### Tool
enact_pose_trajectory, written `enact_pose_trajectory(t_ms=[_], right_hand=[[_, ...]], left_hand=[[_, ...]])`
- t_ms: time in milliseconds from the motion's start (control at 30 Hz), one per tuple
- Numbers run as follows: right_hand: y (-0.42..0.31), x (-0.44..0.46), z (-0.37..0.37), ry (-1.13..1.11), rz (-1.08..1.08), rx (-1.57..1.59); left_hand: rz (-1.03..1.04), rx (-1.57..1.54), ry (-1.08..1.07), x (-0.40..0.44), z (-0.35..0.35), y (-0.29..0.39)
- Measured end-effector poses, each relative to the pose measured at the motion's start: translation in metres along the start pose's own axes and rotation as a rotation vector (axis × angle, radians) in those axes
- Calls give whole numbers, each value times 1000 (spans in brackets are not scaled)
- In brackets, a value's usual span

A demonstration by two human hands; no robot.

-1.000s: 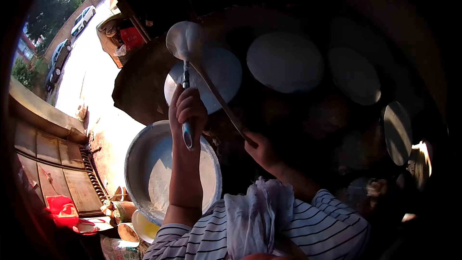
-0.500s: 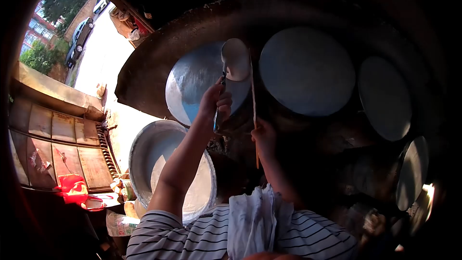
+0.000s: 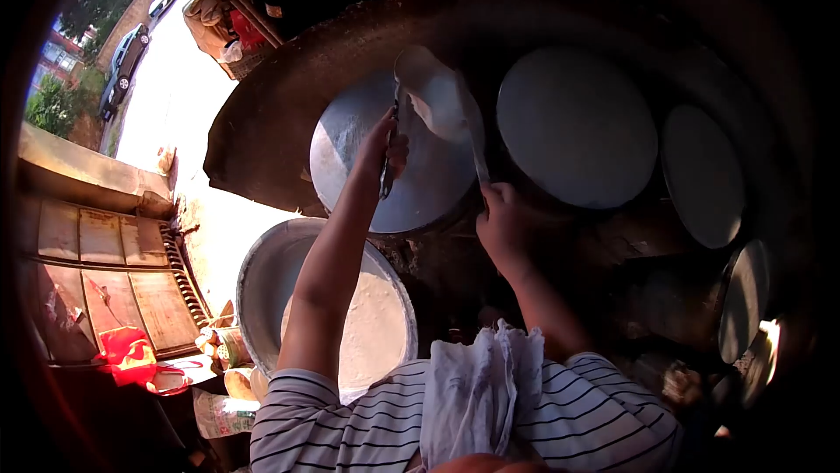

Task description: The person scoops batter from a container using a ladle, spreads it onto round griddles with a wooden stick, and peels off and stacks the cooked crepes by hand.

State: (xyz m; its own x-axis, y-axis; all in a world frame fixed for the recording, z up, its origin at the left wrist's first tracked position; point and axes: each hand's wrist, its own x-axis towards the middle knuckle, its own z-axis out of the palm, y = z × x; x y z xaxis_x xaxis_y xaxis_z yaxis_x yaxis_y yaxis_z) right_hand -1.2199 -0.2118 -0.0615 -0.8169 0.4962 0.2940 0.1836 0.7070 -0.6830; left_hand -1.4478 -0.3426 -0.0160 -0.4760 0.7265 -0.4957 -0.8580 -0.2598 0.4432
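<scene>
My left hand is closed around the handle of a ladle. The ladle's bowl is tilted over a round flat pan, with pale batter at its right side. In my right hand is a thin wooden stick, whose upper end reaches up beside the ladle and the batter. A large round basin of pale batter lies below my left forearm, which hides part of it.
More round pans stand to the right: one large, one narrower and one at the far right. A red bag lies at lower left. Parked cars show outside at upper left.
The ladle first moved right from the upper left, then tipped over the pan, and batter now shows beside it. My right hand has moved slightly up and right with the stick.
</scene>
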Motion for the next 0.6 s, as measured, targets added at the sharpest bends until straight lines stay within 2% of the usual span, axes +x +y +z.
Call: enact_pose_trajectory(t_ms=[33,133,167,233,267,333,400,467,500,533,600], right_hand=[[-10,6,14,-9,-14,-10],[-18,62,41,-32,-74,-132],[-11,70,32,45,-91,-44],[3,47,12,69,-53,-71],[8,33,4,78,-33,-98],[-13,20,25,66,-28,-10],[-29,49,52,7,-54,27],[-14,72,42,24,-114,19],[-10,84,41,47,-132,37],[-3,74,24,80,-109,-41],[14,46,27,85,-2,50]], left_hand=[[-7,-55,-49,3,-6,0],[48,-62,-11,14,-14,9],[80,-54,-18,18,-13,20],[60,-28,53,-2,-26,26],[32,-25,-13,-6,-37,32],[29,-34,5,-12,-40,33],[88,36,98,-10,-33,34],[177,146,150,-8,-40,37],[181,126,80,-7,-56,42],[129,36,65,-13,-68,48],[110,31,117,-36,-67,48]])
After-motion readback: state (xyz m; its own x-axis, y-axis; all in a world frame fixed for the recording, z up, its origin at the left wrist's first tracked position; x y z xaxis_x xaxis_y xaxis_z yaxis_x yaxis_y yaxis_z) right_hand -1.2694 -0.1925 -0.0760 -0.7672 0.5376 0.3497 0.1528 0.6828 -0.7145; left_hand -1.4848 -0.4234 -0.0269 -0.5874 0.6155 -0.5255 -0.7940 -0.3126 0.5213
